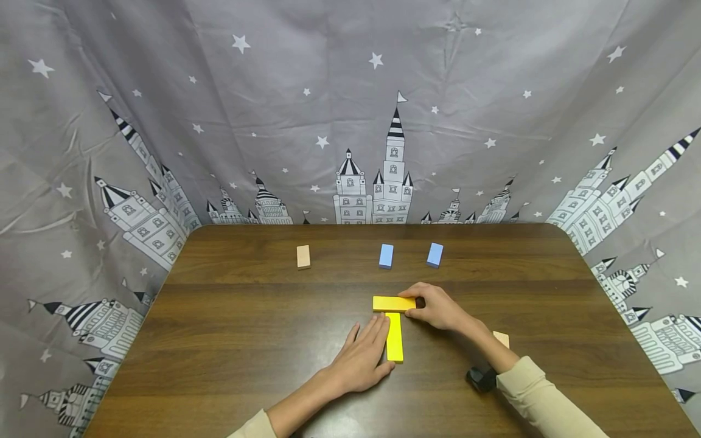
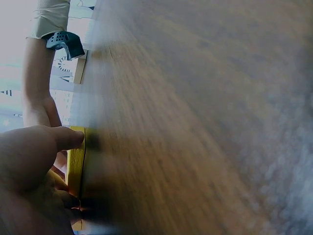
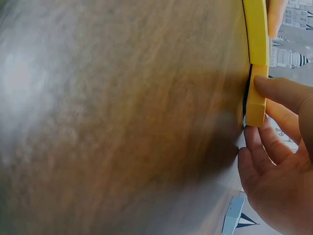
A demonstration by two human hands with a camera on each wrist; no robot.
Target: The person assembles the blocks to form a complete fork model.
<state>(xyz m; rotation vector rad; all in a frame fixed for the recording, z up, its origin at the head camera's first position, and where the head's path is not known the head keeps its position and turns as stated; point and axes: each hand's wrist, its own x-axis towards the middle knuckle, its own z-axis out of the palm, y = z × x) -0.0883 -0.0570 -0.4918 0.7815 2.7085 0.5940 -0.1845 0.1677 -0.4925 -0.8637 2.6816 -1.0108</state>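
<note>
Two yellow rectangular blocks lie flat on the table, arranged like a T in the head view. The crosswise yellow block [image 1: 386,304] is at the far side, its right end pinched between the thumb and fingers of my right hand [image 1: 438,307]. Pointing toward me is the other yellow block [image 1: 394,344], its far end close against the crosswise one. Along its left side lies my left hand [image 1: 358,359], fingers straight near the far end and thumb at the near end. The left wrist view shows that thumb touching the yellow block [image 2: 76,161].
Toward the back stand a beige block [image 1: 303,257] and two blue blocks, one nearer the middle [image 1: 386,255] and one further right [image 1: 435,254]. Another beige block [image 1: 501,338] is partly hidden by my right forearm. A dark wrist device [image 1: 481,379] sits by the right sleeve.
</note>
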